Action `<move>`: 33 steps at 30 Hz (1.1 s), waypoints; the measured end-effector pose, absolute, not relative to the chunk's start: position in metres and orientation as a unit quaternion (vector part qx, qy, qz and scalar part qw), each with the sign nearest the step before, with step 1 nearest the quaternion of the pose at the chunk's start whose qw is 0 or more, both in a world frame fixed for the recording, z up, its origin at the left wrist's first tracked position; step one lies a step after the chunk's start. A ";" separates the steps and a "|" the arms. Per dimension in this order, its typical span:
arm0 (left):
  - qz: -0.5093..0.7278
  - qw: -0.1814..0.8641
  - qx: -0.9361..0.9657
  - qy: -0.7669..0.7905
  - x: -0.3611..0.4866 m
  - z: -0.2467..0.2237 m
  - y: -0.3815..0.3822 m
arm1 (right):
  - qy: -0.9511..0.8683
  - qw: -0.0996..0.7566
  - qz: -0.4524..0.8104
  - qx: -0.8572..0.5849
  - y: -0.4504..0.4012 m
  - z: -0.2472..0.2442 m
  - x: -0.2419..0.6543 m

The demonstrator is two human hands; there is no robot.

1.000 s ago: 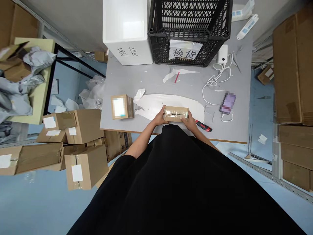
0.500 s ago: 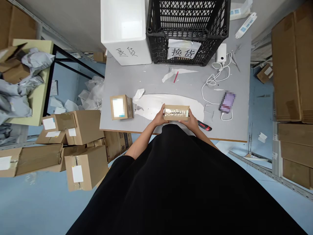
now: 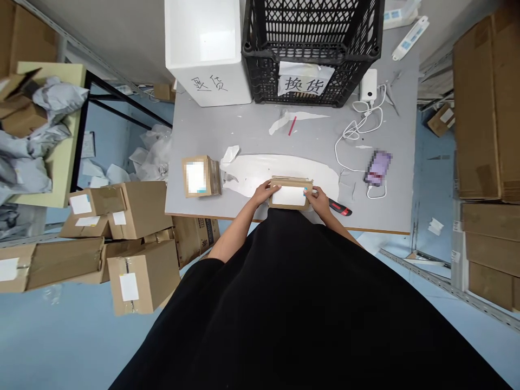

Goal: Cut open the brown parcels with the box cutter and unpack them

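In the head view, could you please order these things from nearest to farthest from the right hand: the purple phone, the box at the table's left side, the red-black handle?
1. Red-black handle: just right of the right hand.
2. Purple phone: farther right, past the handle.
3. Box: left side of the table, beyond the left hand.

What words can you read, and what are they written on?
"退货": handwritten on the white bin.
"换货": on the paper sign on the black crate.
Too small or blurred: labels on the held box, the other box nearby and the stacked cartons, and any other print.
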State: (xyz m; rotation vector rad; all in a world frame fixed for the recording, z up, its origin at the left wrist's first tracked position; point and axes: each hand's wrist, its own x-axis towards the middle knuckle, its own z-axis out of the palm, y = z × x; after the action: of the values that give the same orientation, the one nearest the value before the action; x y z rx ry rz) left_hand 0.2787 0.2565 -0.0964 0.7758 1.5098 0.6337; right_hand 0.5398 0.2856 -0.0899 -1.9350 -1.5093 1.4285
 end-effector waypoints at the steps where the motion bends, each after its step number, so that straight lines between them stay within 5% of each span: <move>1: 0.280 0.617 0.313 0.666 0.281 -0.103 0.258 | -0.523 0.151 0.507 -0.669 0.287 -0.093 0.537; 16: 0.387 0.580 0.289 0.657 0.290 -0.159 0.208 | -0.372 0.244 0.663 -0.602 0.266 -0.130 0.554; 27: 0.374 0.431 0.391 0.723 0.303 -0.129 0.205 | -0.617 0.229 0.448 -0.606 0.271 -0.115 0.554; 33: 0.338 0.397 0.389 0.759 0.303 -0.105 0.210 | -0.600 0.219 0.453 -0.622 0.276 -0.109 0.549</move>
State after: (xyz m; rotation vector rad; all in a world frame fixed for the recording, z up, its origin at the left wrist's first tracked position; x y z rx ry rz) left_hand 0.3030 0.2096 -0.1048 0.9848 1.9229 0.8569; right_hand 0.5494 0.2755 -0.1091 -1.7223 -1.6606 1.2525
